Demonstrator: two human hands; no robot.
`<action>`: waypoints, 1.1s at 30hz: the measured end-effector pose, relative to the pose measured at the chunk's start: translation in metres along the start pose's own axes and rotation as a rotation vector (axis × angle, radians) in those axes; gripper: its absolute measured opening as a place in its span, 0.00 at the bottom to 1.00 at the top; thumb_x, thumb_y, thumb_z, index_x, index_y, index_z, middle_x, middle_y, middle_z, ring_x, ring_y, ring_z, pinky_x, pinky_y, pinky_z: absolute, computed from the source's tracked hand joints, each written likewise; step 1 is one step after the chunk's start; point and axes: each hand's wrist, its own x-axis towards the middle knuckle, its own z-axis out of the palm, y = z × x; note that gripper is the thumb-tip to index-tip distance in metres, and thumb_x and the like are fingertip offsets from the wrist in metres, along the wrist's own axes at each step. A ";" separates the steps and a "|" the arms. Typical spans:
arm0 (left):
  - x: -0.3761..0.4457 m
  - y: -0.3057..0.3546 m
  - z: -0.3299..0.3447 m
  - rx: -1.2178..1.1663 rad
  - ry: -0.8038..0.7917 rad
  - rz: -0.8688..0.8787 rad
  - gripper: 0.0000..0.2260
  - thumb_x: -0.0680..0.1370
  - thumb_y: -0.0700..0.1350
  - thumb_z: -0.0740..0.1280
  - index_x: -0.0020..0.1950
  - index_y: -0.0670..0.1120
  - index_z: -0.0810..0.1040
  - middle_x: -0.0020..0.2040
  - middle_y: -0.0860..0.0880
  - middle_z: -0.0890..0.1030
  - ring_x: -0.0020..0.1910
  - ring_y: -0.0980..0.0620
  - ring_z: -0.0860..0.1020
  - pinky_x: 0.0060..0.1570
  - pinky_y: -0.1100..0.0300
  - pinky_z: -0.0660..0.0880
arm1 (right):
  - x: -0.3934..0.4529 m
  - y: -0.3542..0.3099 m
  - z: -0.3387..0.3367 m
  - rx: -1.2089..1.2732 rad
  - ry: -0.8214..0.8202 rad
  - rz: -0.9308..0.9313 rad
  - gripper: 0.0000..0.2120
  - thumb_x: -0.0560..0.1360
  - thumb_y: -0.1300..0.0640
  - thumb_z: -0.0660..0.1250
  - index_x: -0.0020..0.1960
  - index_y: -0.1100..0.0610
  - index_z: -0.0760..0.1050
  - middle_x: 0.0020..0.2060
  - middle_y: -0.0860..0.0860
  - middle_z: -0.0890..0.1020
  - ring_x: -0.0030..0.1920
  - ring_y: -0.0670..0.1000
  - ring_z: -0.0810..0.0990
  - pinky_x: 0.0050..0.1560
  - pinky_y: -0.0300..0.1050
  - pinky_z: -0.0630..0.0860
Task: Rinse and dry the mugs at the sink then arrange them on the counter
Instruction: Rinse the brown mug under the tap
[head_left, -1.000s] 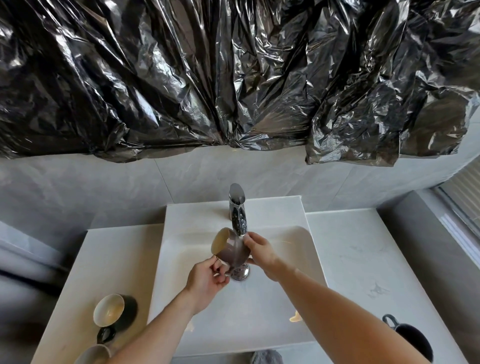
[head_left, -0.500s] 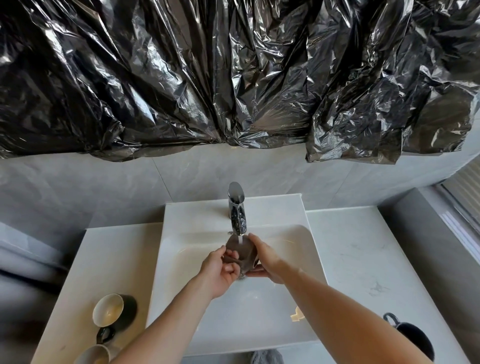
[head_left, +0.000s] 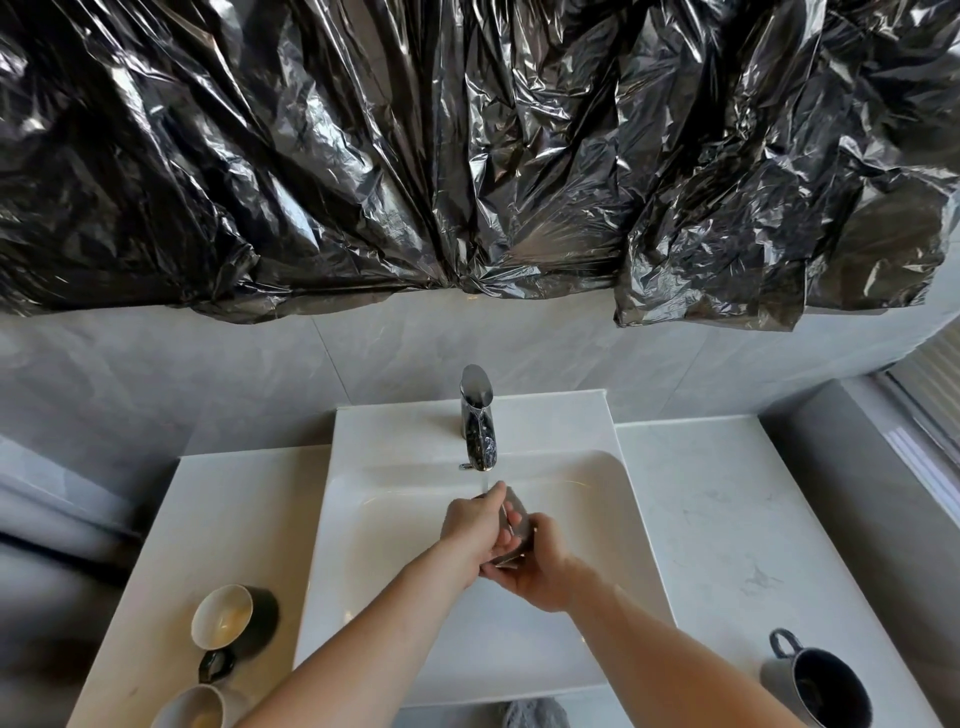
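I see both hands, left and right, curled round a glossy brown mug under the tap. Three more mugs stand on the desk: two left, one right.

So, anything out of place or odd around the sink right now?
Two things. Crumpled black plastic sheeting covers the wall above the faucet, which is unusual. The dark mug on the left counter lies tipped on its side, with brownish residue inside. The mug in both hands looks fine.
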 end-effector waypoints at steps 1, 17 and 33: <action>-0.003 -0.001 0.003 0.189 0.012 0.075 0.19 0.81 0.56 0.66 0.37 0.45 0.81 0.30 0.48 0.82 0.25 0.49 0.78 0.39 0.58 0.82 | 0.001 0.003 -0.002 0.060 -0.008 -0.005 0.19 0.81 0.56 0.52 0.49 0.65 0.79 0.38 0.62 0.83 0.37 0.62 0.85 0.43 0.56 0.87; -0.024 -0.017 0.005 1.455 0.234 0.730 0.16 0.85 0.56 0.59 0.55 0.48 0.82 0.53 0.46 0.86 0.54 0.43 0.83 0.51 0.53 0.75 | -0.007 0.002 0.005 -0.098 -0.002 -0.100 0.18 0.78 0.65 0.52 0.36 0.60 0.76 0.31 0.56 0.79 0.35 0.56 0.81 0.39 0.46 0.75; -0.022 -0.069 -0.090 0.478 -0.024 0.312 0.16 0.86 0.46 0.62 0.40 0.44 0.75 0.36 0.51 0.79 0.34 0.54 0.76 0.40 0.59 0.73 | -0.025 -0.008 0.006 -0.790 0.097 -0.519 0.19 0.80 0.65 0.63 0.69 0.54 0.76 0.61 0.53 0.83 0.40 0.53 0.86 0.38 0.48 0.83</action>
